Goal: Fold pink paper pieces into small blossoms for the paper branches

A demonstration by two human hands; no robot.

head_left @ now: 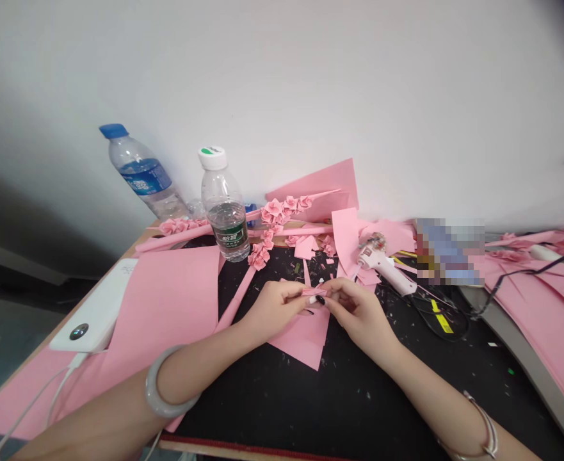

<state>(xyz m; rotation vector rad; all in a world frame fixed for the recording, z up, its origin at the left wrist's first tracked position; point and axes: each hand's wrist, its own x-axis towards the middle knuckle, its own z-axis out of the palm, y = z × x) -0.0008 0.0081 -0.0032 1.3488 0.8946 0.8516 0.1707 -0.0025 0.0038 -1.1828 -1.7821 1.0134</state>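
Note:
A small folded piece of pink paper (pixel 314 291) is pinched between both hands near the middle of the black mat. My left hand (pixel 282 307) grips its left end with thumb and fingers. On its right end, the thumb and fingertips of my right hand (pixel 353 307) are closed. Beneath the hands lies a flat pink sheet (pixel 305 342). Pink paper flowers (pixel 259 256) on rolled paper stems stand out behind my left hand. Behind my right hand rests a white and pink glue gun (pixel 387 269).
A clear bottle with a white cap (pixel 226 221) stands upright; a blue-capped bottle (pixel 147 176) leans at the wall. A white power bank (pixel 94 314) with a cable lies on large pink sheets (pixel 171 294). More pink paper (pixel 545 314) and a black cable are at right.

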